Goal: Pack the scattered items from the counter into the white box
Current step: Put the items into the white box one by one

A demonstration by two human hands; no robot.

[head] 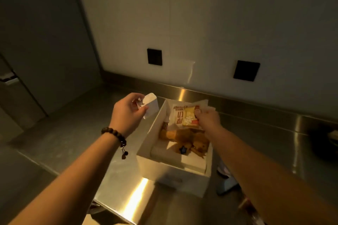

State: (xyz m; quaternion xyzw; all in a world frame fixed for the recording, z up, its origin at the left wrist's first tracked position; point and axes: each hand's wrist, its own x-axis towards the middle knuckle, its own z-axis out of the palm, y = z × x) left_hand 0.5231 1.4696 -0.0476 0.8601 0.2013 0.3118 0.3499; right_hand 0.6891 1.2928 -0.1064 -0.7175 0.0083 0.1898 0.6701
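Note:
The white box [146,144] stands open on the steel counter [76,126], near its front edge. Inside lie a brown plush toy [190,139] and some white sheets. My right hand [206,118] pinches a white and yellow snack packet [184,117] over the box's far end. My left hand [128,113], with a bead bracelet at the wrist, holds a small white packet [150,105] in the air just left of the box.
Two black wall sockets [154,56] [246,70] sit on the white wall behind the counter. A dark round object [327,140] lies at the far right of the counter. Grey cabinet doors stand on the left.

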